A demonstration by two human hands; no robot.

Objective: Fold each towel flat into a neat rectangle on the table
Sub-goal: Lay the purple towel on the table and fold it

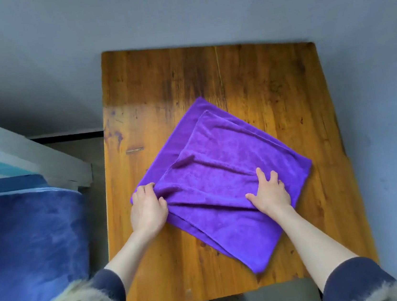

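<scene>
Counter [272,86] is wood w/ one purple towel [222,172] lying diagonal near its middle, already doubled, top layer set back from the far edges so they don't line up. Left hand [147,206] has its grip closed on the near-left corner, cloth bunched under curled fingers. Right hand [268,191] lies spread flat, pressing the top layer. Imo best way: keep the right as anchor, pull the left corner taut, square the edges, smooth ridges btw the hands before the next fold.

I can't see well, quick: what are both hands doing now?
Left hand: fingers curled, gripping the purple towel at its corner.
Right hand: open, fingers spread, pressing on the towel.
</scene>
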